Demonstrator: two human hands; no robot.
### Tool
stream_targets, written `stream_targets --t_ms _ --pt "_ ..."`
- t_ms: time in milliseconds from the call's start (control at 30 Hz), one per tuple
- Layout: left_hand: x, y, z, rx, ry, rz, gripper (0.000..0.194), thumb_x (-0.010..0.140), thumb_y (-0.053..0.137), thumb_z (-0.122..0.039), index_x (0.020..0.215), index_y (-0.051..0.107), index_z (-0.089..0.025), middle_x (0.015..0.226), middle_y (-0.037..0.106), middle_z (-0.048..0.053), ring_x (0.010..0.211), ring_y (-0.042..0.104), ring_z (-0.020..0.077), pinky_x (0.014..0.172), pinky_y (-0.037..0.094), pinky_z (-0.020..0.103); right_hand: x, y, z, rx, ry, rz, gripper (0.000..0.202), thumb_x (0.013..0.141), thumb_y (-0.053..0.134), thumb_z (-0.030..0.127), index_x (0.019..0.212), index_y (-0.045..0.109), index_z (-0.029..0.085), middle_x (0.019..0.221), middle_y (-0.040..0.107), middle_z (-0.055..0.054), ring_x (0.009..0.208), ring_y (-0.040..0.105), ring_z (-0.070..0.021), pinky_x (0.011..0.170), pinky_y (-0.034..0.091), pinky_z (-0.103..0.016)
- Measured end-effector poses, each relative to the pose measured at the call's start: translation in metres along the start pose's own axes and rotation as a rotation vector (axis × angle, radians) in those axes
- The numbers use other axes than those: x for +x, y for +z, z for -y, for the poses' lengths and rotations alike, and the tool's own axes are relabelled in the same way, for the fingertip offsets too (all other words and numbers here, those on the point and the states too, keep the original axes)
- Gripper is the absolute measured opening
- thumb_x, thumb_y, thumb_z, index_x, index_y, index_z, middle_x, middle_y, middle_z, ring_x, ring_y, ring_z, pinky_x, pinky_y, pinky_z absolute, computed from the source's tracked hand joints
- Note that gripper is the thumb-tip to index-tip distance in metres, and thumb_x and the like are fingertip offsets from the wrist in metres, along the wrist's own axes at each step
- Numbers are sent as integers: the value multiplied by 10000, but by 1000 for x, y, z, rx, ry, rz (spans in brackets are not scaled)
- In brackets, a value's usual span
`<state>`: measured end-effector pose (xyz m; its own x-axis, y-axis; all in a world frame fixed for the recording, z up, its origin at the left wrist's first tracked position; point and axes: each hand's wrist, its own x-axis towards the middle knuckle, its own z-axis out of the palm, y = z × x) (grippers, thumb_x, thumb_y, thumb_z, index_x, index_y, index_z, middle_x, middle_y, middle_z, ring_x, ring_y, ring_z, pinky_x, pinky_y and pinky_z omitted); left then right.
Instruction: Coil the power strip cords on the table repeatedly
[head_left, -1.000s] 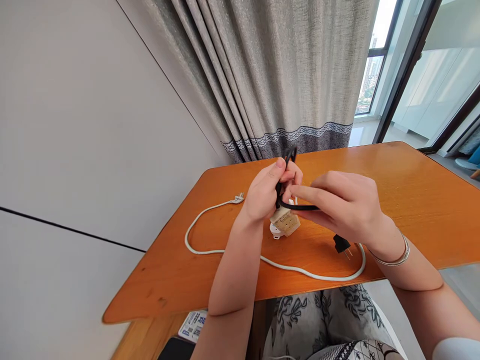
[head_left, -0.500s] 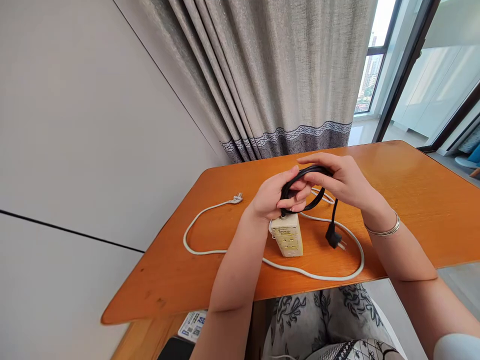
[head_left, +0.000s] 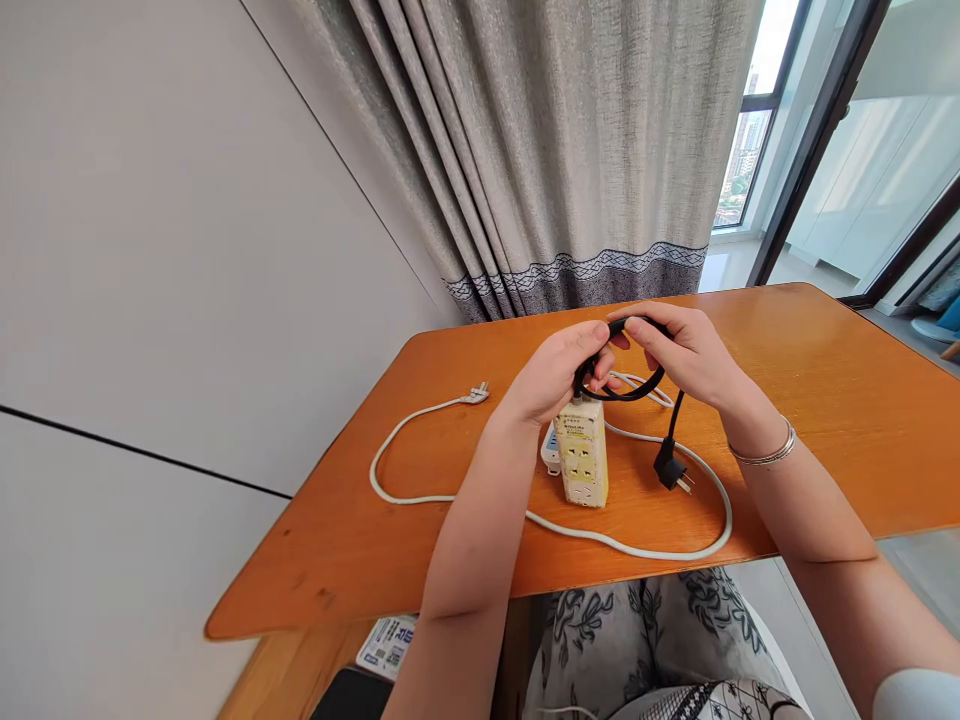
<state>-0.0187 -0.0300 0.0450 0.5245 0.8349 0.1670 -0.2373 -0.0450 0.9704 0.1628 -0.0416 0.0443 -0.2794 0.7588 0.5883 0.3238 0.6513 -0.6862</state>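
Note:
A coiled black cable [head_left: 630, 394] is held between my two hands above the table. My left hand [head_left: 574, 365] grips the coil's left side, its fingers curled round it. On the upper right of the coil, my right hand [head_left: 675, 345] pinches the cable between thumb and fingers. From the right side the cable's black plug [head_left: 669, 466] hangs down, prongs pointing lower right. A worn cream-yellow power strip [head_left: 582, 460] hangs from the cable below my left hand. Partly behind it is a white and blue socket piece [head_left: 550, 452].
The orange wooden table [head_left: 345, 540] carries a long white cable [head_left: 630, 550] that loops round in front, with its white plug [head_left: 477, 394] at the left. A grey curtain [head_left: 600, 130] hangs behind. Below the table's front edge are a box [head_left: 386, 645] and a dark object [head_left: 352, 695].
The hands have shifted slightly, and the right fingers have closed onto the top of the coil. The power strip has turned more upright, exposing more of the white and blue piece.

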Motion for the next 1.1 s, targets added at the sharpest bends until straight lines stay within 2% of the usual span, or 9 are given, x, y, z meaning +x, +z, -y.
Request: stream_targets --t_ms 167,300,433,533,667,800,933,1100 --pt "5 -5 4 60 40 21 400 790 742 -541 776 581 -174 451 463 -86 387 339 48 542 548 215 5 3 -6 158 40 -36 379 897 639 533 982 729 175 787 673 -26 709 587 -136 616 448 -263" --pt "8 -7 8 96 21 24 383 826 692 -537 784 570 -176 447 468 -80 387 331 52 548 553 229 8 7 -9 277 77 -82 413 819 714 578 845 691 167 711 606 -1 608 484 -96 530 376 -237" --pt "11 -7 10 37 -13 -3 320 867 666 -462 786 584 -163 487 455 -70 407 348 52 545 538 224 10 9 -14 354 136 -101 438 779 739 604 825 660 176 638 516 37 519 360 -68 457 273 -224" --pt "13 -5 9 -75 -22 -41 297 920 625 -409 794 613 -140 512 392 -74 418 322 42 486 451 170 11 6 -17 383 198 -51 458 781 721 629 849 644 182 604 450 59 487 294 -62 440 215 -229" --pt "16 -1 10 -159 -52 -121 359 952 600 -427 760 608 -124 546 367 -64 436 307 35 417 320 127 10 1 -19 285 228 54 433 837 645 605 836 635 172 603 380 61 535 322 -84 495 251 -241" --pt "15 2 12 -111 -37 -212 394 902 669 -468 715 549 -143 592 391 -56 445 313 25 380 232 107 7 2 -13 45 149 75 367 928 522 507 842 610 162 675 473 27 627 396 -112 598 320 -262" --pt "12 4 10 -43 -78 -207 467 883 665 -536 674 470 -167 553 286 -91 397 203 8 360 165 103 4 6 -6 -106 50 70 319 970 466 440 813 548 175 696 511 24 643 409 -112 637 324 -266" --pt "10 5 8 -4 -104 -185 494 870 659 -582 678 456 -174 538 266 -99 387 193 5 362 165 103 3 6 -5 -168 60 78 419 989 442 489 715 516 181 620 494 28 594 391 -103 589 291 -261"
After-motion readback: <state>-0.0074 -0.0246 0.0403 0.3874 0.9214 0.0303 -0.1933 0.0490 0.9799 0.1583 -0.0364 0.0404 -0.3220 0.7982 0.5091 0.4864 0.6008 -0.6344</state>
